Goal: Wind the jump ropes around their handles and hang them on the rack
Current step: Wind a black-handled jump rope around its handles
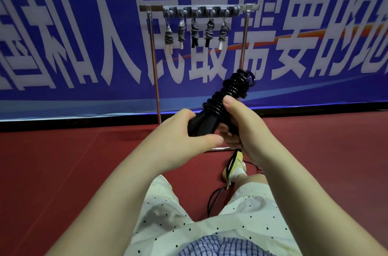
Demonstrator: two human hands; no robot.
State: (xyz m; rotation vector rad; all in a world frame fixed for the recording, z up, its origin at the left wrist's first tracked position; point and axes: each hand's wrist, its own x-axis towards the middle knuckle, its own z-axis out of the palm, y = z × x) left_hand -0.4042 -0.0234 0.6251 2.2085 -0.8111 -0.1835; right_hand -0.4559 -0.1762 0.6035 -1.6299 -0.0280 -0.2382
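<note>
Lap in pale dotted fabric (168, 213) fills the near edge, with a loose black cord (214, 199) trailing on the red floor (63, 171) beside a yellow shoe (235, 165). Just beyond, the left hand (184, 129) grips the bare black handles (199, 124), while the right hand (237, 123) curls round the black jump rope (226, 92) coiled above them, tilted up to the right. Farther off stands the rack (199, 9), five wound ropes (195, 32) hanging from it, against a blue banner (84, 24).
</note>
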